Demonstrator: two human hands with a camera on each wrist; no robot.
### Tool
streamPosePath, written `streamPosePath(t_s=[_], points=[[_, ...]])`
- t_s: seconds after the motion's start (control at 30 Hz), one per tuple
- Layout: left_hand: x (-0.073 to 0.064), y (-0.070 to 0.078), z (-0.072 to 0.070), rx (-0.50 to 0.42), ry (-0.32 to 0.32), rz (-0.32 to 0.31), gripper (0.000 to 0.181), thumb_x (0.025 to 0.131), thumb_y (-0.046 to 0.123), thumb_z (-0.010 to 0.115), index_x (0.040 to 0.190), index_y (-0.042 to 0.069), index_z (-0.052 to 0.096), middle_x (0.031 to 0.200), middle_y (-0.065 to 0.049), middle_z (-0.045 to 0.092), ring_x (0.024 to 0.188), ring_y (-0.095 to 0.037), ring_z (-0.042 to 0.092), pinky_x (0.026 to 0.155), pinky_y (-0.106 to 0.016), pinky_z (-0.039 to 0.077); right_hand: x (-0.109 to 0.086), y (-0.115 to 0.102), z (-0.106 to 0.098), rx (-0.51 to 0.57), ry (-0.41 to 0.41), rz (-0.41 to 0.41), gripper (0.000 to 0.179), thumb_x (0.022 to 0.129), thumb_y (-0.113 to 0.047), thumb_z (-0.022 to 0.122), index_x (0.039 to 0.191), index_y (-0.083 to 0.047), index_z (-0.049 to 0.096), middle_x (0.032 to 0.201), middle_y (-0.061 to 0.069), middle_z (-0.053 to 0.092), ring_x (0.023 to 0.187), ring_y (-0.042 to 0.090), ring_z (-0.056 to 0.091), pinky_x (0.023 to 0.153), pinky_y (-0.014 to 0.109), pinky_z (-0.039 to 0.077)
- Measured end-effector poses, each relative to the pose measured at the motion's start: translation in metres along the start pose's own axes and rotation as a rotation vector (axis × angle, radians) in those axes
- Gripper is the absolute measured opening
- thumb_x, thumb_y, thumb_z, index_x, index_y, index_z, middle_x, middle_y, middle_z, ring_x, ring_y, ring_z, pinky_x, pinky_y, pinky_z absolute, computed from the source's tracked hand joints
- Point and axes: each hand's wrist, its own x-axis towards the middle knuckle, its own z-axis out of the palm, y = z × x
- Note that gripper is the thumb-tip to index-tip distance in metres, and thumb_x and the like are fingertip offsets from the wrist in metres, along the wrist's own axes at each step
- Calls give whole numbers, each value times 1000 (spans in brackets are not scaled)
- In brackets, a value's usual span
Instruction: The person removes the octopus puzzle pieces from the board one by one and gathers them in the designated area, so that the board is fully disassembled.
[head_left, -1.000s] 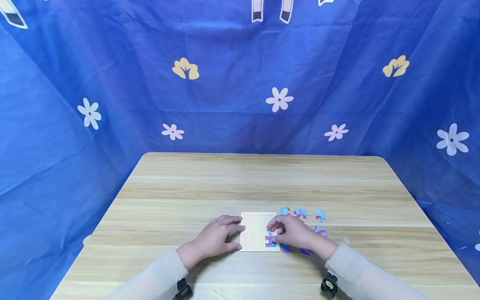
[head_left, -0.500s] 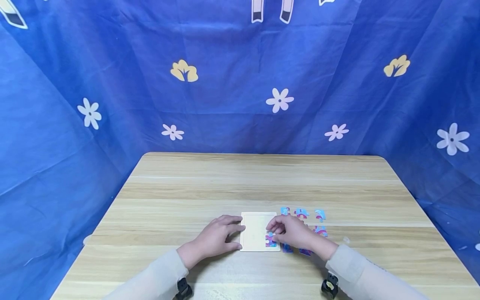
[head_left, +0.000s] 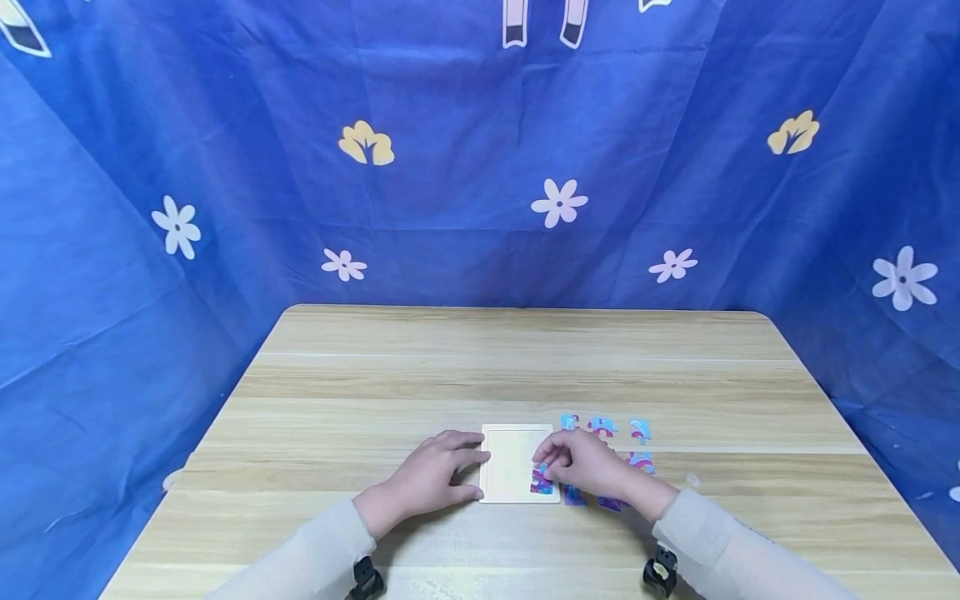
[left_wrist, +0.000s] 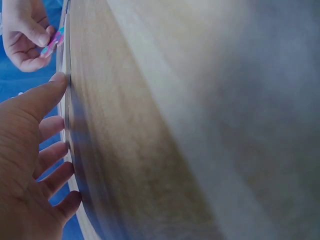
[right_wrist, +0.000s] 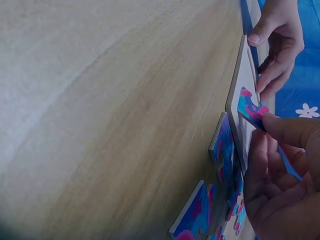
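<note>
My right hand (head_left: 588,463) pinches a pink, blue and purple jigsaw puzzle piece (right_wrist: 251,107) between thumb and fingers. In the head view the piece overlaps the lower right corner of a pale square puzzle tray (head_left: 504,467). The right wrist view shows the piece tilted, with its far side close over the tray. On the tray's left side, my left hand (head_left: 433,472) has its fingers spread, the fingertips (left_wrist: 59,77) touching the tray's edge. Bare tray surface shows between the hands.
Several more puzzle pieces (head_left: 640,430) lie to the right of the tray, some partly hidden under my right hand and forearm. The wooden table (head_left: 525,358) reaches back to a blue flowered cloth (head_left: 450,192).
The puzzle piece has turned and tilted slightly in the right hand's fingers, staying over the same corner. Both hands stay nearly in place.
</note>
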Motion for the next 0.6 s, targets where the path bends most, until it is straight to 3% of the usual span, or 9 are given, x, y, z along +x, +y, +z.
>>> streamPosePath(t_s=[0.17,0.6], points=[[-1,-1,2,8,6,2,50,78,39,76,119,13,67,131,-10,56,120,-28,51,97,-49,41,-2,1,0,5,-13,-17,13,86,-3,68,97,-10,68,83,-6,61,69,7,56,64,23,50],[-2,1,4,4,-14,-26,52,79,44,73,121,15,66,134,-8,54,122,-27,49,99,-48,40,-14,14,-12,59,46,14,14,87,-5,67,100,-10,68,86,-3,60,72,13,56,62,25,50]])
